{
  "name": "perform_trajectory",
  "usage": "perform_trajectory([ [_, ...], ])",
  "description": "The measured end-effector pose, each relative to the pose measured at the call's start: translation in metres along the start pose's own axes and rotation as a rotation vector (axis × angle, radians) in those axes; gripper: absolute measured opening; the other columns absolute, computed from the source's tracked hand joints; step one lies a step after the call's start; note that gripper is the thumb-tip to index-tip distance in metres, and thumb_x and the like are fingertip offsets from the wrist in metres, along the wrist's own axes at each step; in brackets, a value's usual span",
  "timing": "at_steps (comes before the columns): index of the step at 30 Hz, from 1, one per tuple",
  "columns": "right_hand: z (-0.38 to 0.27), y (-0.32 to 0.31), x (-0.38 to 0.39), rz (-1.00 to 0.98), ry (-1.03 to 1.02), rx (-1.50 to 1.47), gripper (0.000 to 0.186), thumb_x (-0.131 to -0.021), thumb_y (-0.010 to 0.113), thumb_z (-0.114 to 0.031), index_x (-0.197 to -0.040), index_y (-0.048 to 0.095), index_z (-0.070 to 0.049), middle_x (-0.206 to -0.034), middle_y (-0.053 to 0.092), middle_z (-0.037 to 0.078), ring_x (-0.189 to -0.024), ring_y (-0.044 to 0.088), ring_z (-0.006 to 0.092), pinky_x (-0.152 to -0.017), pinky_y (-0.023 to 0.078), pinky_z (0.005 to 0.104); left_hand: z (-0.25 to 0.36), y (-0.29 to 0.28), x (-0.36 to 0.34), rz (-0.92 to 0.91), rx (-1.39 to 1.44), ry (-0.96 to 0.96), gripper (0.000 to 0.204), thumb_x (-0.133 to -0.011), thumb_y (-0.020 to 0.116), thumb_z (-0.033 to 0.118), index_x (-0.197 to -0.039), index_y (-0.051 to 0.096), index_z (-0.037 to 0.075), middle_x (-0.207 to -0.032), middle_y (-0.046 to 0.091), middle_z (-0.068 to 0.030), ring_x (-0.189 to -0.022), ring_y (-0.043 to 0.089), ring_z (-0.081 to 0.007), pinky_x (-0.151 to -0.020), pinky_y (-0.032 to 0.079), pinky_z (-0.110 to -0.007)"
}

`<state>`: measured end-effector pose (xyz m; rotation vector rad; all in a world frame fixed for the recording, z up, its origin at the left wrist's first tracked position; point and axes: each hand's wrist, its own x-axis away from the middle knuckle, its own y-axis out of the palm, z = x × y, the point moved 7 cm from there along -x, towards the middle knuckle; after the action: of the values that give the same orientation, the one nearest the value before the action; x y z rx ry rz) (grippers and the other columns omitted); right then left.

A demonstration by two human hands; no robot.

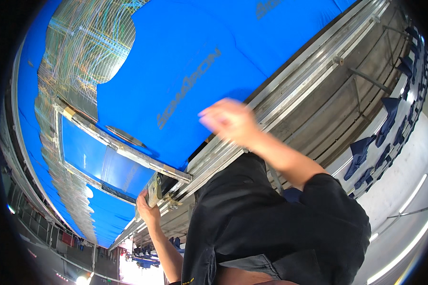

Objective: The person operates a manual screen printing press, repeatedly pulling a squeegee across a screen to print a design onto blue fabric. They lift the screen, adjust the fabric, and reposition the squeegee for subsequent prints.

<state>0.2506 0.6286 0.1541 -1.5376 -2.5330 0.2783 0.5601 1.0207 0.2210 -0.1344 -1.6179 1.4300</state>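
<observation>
A large blue fabric sheet (190, 61) lies spread over a long work surface. A metal bar frame (123, 148) crosses it at the left. My left hand (146, 206) grips the near end of that frame, by a small yellowish block (154, 190). My right hand (229, 121) is blurred by motion above the fabric's edge, next to the long metal rail (309, 71). Its fingers look loosely curled, and I cannot tell whether it holds anything. My black shirt (271, 228) fills the lower middle.
A patch of shiny, thread-like mesh (81, 42) covers the fabric at the upper left. Rows of dark blue pieces (366, 152) hang along a track at the right. Ceiling light strips (413, 194) show at the lower right, and railings (43, 228) at the lower left.
</observation>
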Motion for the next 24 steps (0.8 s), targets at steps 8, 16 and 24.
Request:
perform_trajectory([
  [8, 0.072, -0.189, -0.026, 0.299, -0.015, 0.848, 0.017, -0.091, 0.084, -0.022, -0.083, 0.074, -0.011, -0.072, 0.066, 0.000, -0.063, 0.060, 0.0195, -0.061, 0.042, 0.0368, 0.002, -0.001, -0.004, -0.050, -0.072, 0.045, 0.046, -0.079, 0.069, -0.005, -0.124, 0.064, 0.005, -0.117, 0.070, -0.0206, -0.111, 0.065, -0.0452, -0.095, 0.051, -0.052],
  [16, 0.086, -0.197, -0.027, 0.351, 0.101, 0.747, 0.021, -0.089, 0.085, -0.020, -0.077, 0.072, -0.010, -0.064, 0.061, 0.000, -0.059, 0.056, 0.0185, -0.059, 0.038, 0.0356, 0.012, -0.003, -0.006, -0.174, -0.100, -0.039, 0.048, -0.082, 0.068, -0.007, -0.128, 0.062, 0.004, -0.120, 0.066, -0.0206, -0.116, 0.060, -0.0462, -0.101, 0.047, -0.053],
  [24, 0.089, -0.197, -0.025, 0.354, 0.098, 0.817, 0.024, -0.084, 0.090, -0.026, -0.074, 0.073, -0.012, -0.063, 0.060, -0.002, -0.059, 0.056, 0.0171, -0.060, 0.036, 0.0354, 0.014, -0.002, -0.010, -0.203, -0.086, -0.075, 0.048, -0.084, 0.069, -0.005, -0.131, 0.061, 0.007, -0.121, 0.066, -0.0204, -0.117, 0.061, -0.0445, -0.100, 0.048, -0.053],
])
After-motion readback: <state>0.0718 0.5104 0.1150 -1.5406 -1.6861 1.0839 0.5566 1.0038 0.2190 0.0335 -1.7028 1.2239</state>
